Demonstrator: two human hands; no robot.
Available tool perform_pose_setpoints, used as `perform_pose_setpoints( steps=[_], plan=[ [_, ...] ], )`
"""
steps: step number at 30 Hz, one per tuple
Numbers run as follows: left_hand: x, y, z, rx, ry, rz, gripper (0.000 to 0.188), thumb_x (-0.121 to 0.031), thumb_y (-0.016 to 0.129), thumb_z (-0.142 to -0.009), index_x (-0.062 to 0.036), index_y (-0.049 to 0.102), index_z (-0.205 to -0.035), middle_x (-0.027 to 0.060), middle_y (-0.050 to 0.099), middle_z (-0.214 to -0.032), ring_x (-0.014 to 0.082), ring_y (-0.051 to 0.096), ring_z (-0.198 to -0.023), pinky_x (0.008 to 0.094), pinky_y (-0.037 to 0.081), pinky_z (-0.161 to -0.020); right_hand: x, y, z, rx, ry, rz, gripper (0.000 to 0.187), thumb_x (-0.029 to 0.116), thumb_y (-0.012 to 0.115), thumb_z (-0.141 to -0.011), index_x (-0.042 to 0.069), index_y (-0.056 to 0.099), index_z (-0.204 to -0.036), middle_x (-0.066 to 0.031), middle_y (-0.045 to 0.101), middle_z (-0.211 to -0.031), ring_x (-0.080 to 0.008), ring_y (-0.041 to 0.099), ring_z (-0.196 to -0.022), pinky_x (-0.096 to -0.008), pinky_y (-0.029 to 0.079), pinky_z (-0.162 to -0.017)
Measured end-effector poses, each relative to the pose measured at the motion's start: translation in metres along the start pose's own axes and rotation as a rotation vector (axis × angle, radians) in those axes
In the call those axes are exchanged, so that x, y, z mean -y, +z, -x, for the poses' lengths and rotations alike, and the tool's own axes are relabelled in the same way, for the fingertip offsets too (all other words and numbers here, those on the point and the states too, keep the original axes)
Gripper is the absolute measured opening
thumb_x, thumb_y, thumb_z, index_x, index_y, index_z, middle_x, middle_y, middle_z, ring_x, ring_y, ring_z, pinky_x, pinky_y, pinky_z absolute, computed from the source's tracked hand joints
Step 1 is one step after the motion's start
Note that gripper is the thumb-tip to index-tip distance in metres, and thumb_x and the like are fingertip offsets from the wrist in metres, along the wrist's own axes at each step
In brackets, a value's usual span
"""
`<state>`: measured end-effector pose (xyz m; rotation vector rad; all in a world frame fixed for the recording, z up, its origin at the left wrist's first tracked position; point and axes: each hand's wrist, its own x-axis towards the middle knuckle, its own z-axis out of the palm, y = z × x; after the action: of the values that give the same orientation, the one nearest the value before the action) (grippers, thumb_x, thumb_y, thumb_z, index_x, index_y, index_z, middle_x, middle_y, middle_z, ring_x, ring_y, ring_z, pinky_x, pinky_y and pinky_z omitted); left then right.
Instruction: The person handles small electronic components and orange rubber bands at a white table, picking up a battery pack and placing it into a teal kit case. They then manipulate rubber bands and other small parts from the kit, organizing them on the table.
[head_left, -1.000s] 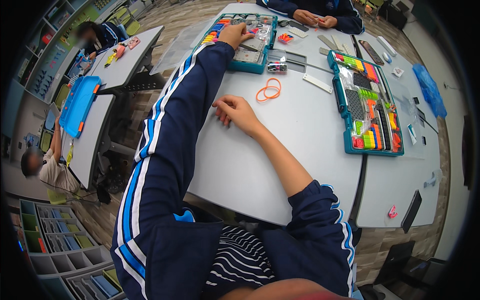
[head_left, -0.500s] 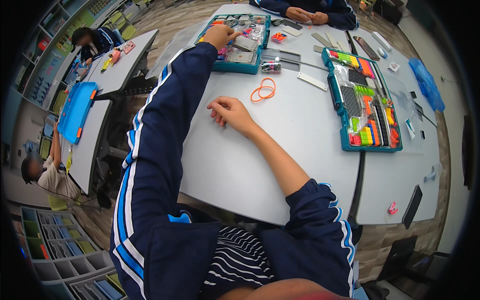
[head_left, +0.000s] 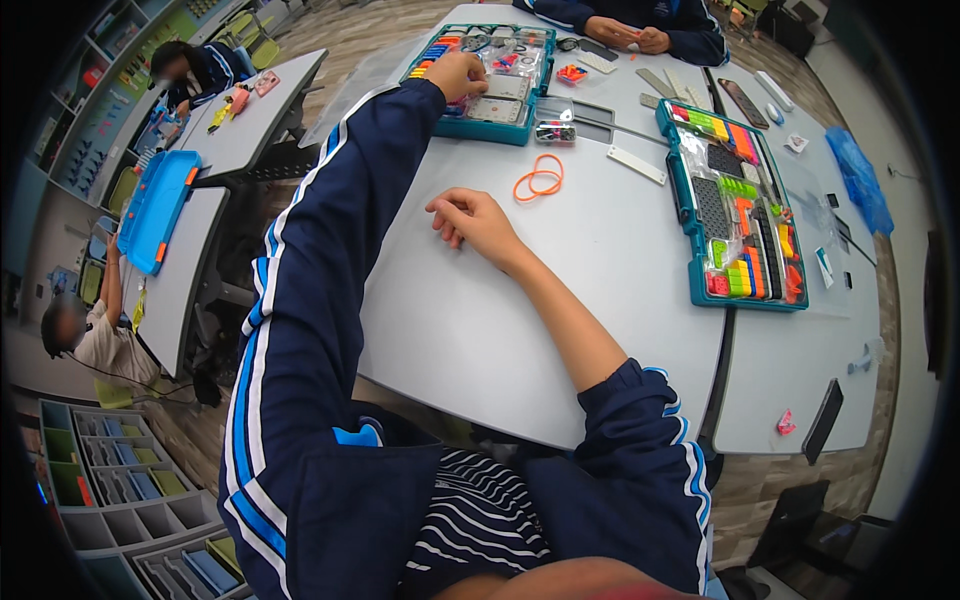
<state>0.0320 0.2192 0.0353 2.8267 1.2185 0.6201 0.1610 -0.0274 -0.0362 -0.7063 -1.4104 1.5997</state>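
Left hand (head_left: 458, 77) has shifted leftward across the teal box (head_left: 484, 131) at upper centre; its fingers bend downward beside pale plates (head_left: 507, 88), any hold hidden. Lying open, the box keeps parts reachable. Right hand (head_left: 482, 226), loosely half-curled, seemingly empty, rests mid-frame on the worktop (head_left: 600, 260), perhaps for support.

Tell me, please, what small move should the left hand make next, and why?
Probably the left hand should lift a little above the left teal case. It is over the packed parts and hides some of them, and I cannot tell whether its fingers hold one, so a small lift would likely show this.
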Motion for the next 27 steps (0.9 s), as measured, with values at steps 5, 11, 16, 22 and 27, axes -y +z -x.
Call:
perform_pose_setpoints(
  steps=[5, 11, 16, 22, 27],
  plan=[
    [-0.013, 0.005, -0.001, 0.012, -0.049, -0.016, 0.035, -0.014, 0.067, -0.086, -0.0195, 0.07, -0.121, 0.0107, 0.067, -0.107, 0.0267, 0.066, -0.095, 0.0364, 0.052, -0.085, 0.0, -0.001, 0.0, 0.003, 0.002, 0.001, 0.023, 0.018, 0.055, -0.1, -0.001, 0.067, -0.1, -0.0053, 0.064, -0.078, -0.0094, 0.06, -0.063, -0.0243, 0.049, -0.055],
    [-0.031, 0.016, 0.005, 0.093, -0.081, -0.219, 0.044, -0.013, 0.054, -0.093, -0.0295, 0.065, -0.132, 0.0093, 0.059, -0.112, 0.028, 0.065, -0.097, 0.0382, 0.052, -0.088, -0.001, 0.0, 0.0, -0.003, -0.007, 0.026, 0.024, 0.018, 0.055, -0.1, -0.002, 0.068, -0.1, -0.0057, 0.065, -0.078, -0.0098, 0.06, -0.063, -0.0243, 0.049, -0.055],
    [-0.027, 0.015, 0.018, -0.007, -0.027, -0.19, 0.042, -0.013, 0.053, -0.094, -0.0276, 0.065, -0.132, 0.0071, 0.061, -0.115, 0.0265, 0.064, -0.102, 0.0369, 0.051, -0.092, 0.0, 0.001, 0.0, -0.016, 0.004, 0.039, 0.024, 0.019, 0.055, -0.099, -0.002, 0.068, -0.1, -0.0056, 0.065, -0.078, -0.0098, 0.06, -0.064, -0.0243, 0.05, -0.056],
    [-0.029, 0.008, 0.022, 0.032, -0.065, -0.147, 0.033, -0.018, 0.054, -0.098, -0.0236, 0.068, -0.128, 0.0049, 0.065, -0.12, 0.0258, 0.063, -0.109, 0.036, 0.051, -0.094, 0.0, 0.002, 0.002, -0.005, -0.005, 0.06, 0.024, 0.019, 0.055, -0.099, -0.002, 0.068, -0.1, -0.0062, 0.065, -0.078, -0.01, 0.06, -0.064, -0.0245, 0.05, -0.057],
    [-0.031, 0.007, 0.019, 0.11, -0.082, -0.149, 0.04, -0.009, 0.05, -0.097, -0.0203, 0.064, -0.133, 0.0077, 0.062, -0.131, 0.0275, 0.059, -0.119, 0.0352, 0.047, -0.101, 0.002, 0.004, 0.003, 0.001, 0.018, 0.094, 0.026, 0.02, 0.055, -0.1, -0.002, 0.067, -0.103, -0.0066, 0.064, -0.081, -0.0102, 0.059, -0.067, -0.0244, 0.05, -0.058]
  ],
)
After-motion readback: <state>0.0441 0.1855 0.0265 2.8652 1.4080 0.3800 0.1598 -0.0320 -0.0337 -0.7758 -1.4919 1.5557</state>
